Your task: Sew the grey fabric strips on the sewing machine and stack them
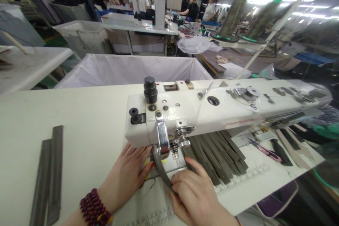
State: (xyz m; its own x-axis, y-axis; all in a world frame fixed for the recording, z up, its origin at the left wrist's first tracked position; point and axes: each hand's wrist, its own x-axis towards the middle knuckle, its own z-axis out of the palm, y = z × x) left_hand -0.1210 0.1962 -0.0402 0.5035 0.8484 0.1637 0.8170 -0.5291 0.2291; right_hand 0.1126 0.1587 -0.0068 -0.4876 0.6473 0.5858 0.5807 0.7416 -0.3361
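Observation:
A white sewing machine (185, 109) stands before me, with a dark olive fabric strip (162, 169) curving toward me from beneath its needle area. My right hand (194, 192) pinches the near end of this strip, its index finger stretched toward the machine's bed. Left of the needle, my left hand (132, 169) lies flat with fingers extended and thumb beside the strip. Its fingertips are partly hidden behind the machine head. A pile of similar olive strips (215, 155) lies under the machine arm, right of my right hand.
Two sewn olive strips (55, 173) lie at the table's left. Pink-handled thread snips (266, 150) rest on the right, beyond a printed ruler scale (243, 176). A white-lined bin (137, 69) stands behind the table. Thread cones (233, 16) rise at the back right; several people work farther off.

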